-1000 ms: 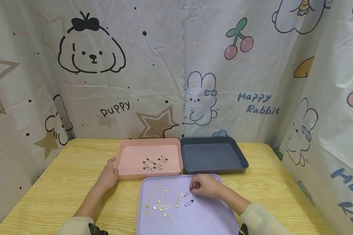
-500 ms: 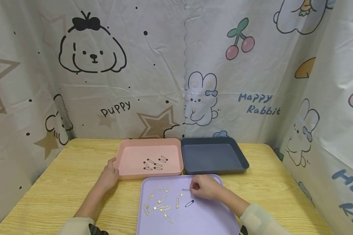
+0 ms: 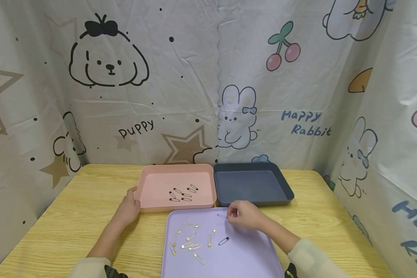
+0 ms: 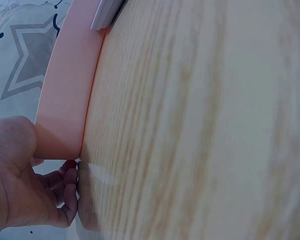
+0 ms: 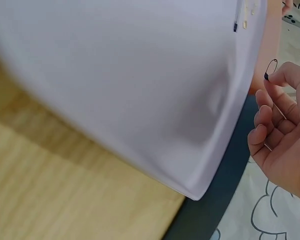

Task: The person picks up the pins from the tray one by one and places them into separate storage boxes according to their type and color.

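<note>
My right hand [image 3: 246,215] pinches a black safety pin [image 5: 266,76] by its dark head between thumb and index finger. It is over the far edge of the lavender tray [image 3: 244,256], with the pin's loop pointing left in the head view. Another black safety pin [image 3: 224,241] lies on that tray, right of several gold safety pins [image 3: 195,246]. My left hand [image 3: 127,208] holds the near left corner of the pink tray [image 3: 154,179], thumb against the wall and fingers curled at the corner in the left wrist view. Several black safety pins [image 3: 186,194] lie inside the pink tray.
A dark blue tray [image 3: 250,181] stands right of the pink one, side by side with it. Both are behind the lavender tray on a wooden table [image 3: 319,216]. A printed curtain [image 3: 180,77] hangs around the table's back and sides.
My right hand has lifted the black safety pin off the lavender tray and moved it away from me, toward the back trays. The left hand stays at the pink tray.
</note>
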Action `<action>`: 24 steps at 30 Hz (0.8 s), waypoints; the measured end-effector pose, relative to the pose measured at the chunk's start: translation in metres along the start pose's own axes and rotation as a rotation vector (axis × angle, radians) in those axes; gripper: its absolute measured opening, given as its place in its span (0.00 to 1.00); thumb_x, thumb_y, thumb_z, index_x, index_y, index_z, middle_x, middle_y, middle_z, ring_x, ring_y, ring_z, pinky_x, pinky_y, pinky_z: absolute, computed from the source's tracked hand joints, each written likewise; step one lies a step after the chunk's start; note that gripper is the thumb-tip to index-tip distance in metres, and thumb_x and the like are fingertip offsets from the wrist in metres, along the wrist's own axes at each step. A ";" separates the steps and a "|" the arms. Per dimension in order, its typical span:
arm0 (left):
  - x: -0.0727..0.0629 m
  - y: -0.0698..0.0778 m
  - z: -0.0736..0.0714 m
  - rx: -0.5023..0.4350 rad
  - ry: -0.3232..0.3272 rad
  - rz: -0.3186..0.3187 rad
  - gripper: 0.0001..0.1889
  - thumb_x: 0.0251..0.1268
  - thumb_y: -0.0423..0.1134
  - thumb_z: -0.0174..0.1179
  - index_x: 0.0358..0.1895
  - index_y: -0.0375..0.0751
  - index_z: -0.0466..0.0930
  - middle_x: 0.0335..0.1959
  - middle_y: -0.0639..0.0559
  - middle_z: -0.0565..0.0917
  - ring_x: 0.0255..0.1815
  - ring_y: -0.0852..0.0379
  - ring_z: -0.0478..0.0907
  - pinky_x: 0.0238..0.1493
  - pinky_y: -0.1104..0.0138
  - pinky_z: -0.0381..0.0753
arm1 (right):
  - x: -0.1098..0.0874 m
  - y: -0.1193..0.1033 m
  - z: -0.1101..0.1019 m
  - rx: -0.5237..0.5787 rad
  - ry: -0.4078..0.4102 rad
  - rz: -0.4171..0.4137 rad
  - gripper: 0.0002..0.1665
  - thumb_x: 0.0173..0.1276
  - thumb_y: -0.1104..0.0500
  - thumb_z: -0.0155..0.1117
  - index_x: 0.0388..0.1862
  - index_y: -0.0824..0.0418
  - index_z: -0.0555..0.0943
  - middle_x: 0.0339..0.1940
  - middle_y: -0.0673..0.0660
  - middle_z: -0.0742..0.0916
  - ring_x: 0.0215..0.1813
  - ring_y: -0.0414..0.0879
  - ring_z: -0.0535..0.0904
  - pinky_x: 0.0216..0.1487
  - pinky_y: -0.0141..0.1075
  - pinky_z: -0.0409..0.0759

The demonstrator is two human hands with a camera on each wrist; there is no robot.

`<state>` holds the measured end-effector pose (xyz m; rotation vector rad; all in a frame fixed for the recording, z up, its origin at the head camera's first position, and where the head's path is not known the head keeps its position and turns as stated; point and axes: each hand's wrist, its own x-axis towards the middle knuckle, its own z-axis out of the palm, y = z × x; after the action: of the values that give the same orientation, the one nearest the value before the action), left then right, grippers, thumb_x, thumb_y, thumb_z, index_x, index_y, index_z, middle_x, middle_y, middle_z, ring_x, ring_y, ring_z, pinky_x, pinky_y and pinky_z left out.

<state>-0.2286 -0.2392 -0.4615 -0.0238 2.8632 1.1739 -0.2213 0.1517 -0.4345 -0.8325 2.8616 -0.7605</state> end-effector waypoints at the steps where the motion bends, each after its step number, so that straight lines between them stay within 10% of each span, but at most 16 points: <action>1: 0.000 0.000 0.000 0.001 0.002 0.002 0.30 0.67 0.31 0.33 0.69 0.24 0.39 0.23 0.49 0.65 0.14 0.61 0.59 0.17 0.69 0.65 | 0.001 0.000 -0.002 -0.006 0.006 0.003 0.02 0.55 0.60 0.62 0.24 0.55 0.79 0.20 0.44 0.75 0.26 0.36 0.68 0.28 0.28 0.68; 24: -0.001 0.000 -0.001 -0.014 -0.009 -0.006 0.30 0.67 0.32 0.32 0.70 0.25 0.38 0.23 0.50 0.65 0.14 0.62 0.59 0.17 0.69 0.65 | 0.043 -0.014 -0.029 0.157 0.061 0.027 0.03 0.57 0.62 0.61 0.25 0.59 0.80 0.22 0.48 0.80 0.26 0.38 0.71 0.29 0.29 0.72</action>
<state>-0.2278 -0.2404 -0.4607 -0.0282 2.8455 1.1894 -0.2565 0.1322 -0.3997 -0.7621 2.8126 -1.0078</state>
